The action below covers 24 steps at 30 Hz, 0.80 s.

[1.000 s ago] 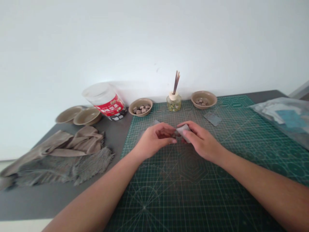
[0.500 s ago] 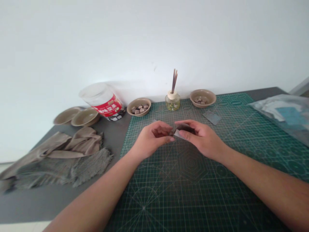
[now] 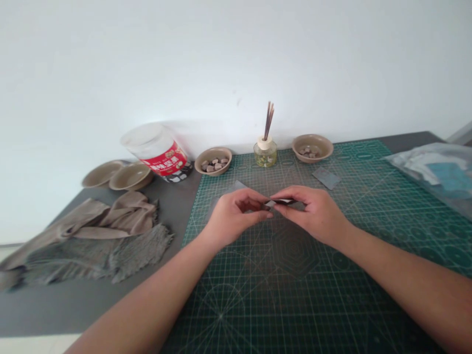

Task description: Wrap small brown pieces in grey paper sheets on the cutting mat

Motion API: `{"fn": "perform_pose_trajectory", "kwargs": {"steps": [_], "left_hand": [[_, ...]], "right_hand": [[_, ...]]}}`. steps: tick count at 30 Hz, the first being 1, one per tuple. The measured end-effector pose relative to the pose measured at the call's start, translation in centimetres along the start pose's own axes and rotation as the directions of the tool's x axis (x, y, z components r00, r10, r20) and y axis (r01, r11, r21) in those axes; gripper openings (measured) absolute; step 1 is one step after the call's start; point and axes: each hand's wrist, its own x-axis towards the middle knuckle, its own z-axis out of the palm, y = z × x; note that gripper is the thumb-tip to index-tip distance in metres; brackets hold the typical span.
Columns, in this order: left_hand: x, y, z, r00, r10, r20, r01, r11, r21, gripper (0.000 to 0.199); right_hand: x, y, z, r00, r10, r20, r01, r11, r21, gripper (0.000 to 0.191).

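Observation:
Above the green cutting mat (image 3: 295, 295), my hands meet at a small thin sheet (image 3: 283, 201), dark on one face and pale on the other. My right hand (image 3: 313, 209) pinches it between thumb and fingers. The fingertips of my left hand (image 3: 236, 214) close on its left end, thumb below. The fingers hide much of the sheet, so its exact kind is unclear. A flat grey rectangular piece (image 3: 326, 178) lies on the mat beyond my right hand. Behind my left hand, a corner of another greyish sheet (image 3: 239, 185) shows.
Along the wall stand a bowl of stones (image 3: 213, 161), a reed diffuser (image 3: 265, 152) and a bowl with smaller stones (image 3: 312, 147). To the left are a red-labelled plastic jar (image 3: 165, 157), two brown bowls (image 3: 131, 177) and crumpled cloths (image 3: 103, 241). A clear bag (image 3: 438, 167) lies right.
The thin sheet has tilted from showing its dark face to nearly edge-on. My right fingers have closed flatter over it, and my left fingertips have drawn nearer to its end.

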Motion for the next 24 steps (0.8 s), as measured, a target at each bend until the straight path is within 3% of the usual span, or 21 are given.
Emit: {"fn": "perform_pose_trajectory", "kwargs": {"steps": [14,18,21,24], "left_hand": [[0.07,0.65,-0.09,0.995,0.092,0.039,-0.095,0.991,0.096,0.019],[-0.07,0.56,-0.09,0.998,0.022,0.052,-0.028,0.993,0.115,0.024],[-0.11,0.51,-0.08,0.999,0.008,0.043,-0.014,0.990,0.141,0.024],[-0.01,0.54,-0.17,0.995,0.080,0.054,-0.086,0.988,0.127,0.019]], "right_hand": [[-0.04,0.19,0.05,0.991,-0.128,0.035,0.129,0.991,-0.020,0.013],[-0.12,0.14,0.26,0.986,-0.170,-0.001,0.169,0.981,-0.097,0.013],[-0.16,0.02,0.32,0.986,-0.165,-0.005,0.164,0.980,-0.116,0.013],[-0.16,-0.14,0.28,0.992,-0.121,0.029,0.123,0.990,-0.068,0.014]]}}
